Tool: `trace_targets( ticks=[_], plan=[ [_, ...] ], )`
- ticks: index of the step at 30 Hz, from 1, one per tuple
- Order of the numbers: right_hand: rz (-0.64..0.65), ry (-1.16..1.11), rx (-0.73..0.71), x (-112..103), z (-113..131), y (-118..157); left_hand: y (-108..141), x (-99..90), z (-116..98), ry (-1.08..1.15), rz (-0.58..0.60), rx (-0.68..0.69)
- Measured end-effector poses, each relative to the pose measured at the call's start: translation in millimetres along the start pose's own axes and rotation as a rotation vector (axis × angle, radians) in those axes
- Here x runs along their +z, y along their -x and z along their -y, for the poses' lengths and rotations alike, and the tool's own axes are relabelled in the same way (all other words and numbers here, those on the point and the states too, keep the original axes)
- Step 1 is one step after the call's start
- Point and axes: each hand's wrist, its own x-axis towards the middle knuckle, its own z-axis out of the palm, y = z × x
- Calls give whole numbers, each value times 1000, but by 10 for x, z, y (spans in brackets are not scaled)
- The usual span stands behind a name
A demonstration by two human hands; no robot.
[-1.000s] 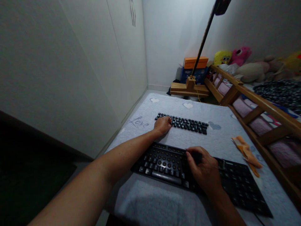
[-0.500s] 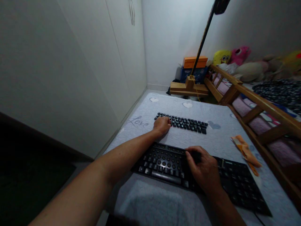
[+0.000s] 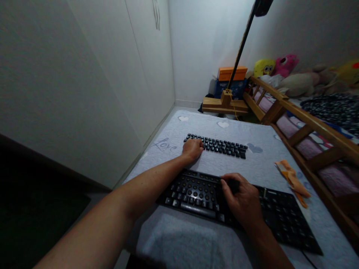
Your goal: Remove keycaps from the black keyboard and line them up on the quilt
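Note:
A black keyboard (image 3: 203,211) lies across the cloth, with many of its keys off and round switch spots bare on its left part. Beyond it, loose black keycaps (image 3: 224,147) are laid out in rows. My left hand (image 3: 193,148) reaches over the keyboard to the left part of these rows. Its fingers are curled closed against the keycaps, and what they pinch is hidden. Over the middle of the keyboard, my right hand (image 3: 242,198) has thumb and fingers closed on a thin tool, whose tip barely shows at the fingertips; its kind is unclear.
A light blue patterned cloth (image 3: 196,121) covers the surface. To the right lies a crumpled orange cloth (image 3: 293,179) beside a wooden bed rail (image 3: 297,116). A white cabinet (image 3: 112,74) borders the left. At the back stands a wooden lamp base (image 3: 224,104).

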Motion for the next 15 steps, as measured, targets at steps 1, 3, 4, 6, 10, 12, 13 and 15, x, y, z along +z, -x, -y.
trace_targets(
  ticks=[1,3,4,6,10,12,13,15],
  plan=[
    [1,-2,-2,0,3,0,-1,0,-1,-5,0,1],
    [-2,-7,-5,-1,11,-2,-5,2,-1,-10,2,-1],
    [-2,-10,-5,-2,15,-4,-6,2,-2,-10,5,-6],
    [-2,-12,-2,-4,21,-10,-6,0,-5,-10,8,-14],
    [-6,-18,4,-7,20,-15,0,-6,-9,-19,7,-14],
    [-3,-21,9,-7,17,-15,2,-6,-9,-22,10,-14],
    [-1,-20,11,-7,17,-15,3,-6,-9,-24,13,-15],
    [0,-16,13,-8,18,-16,4,-9,-12,-27,17,-16]
  ],
)
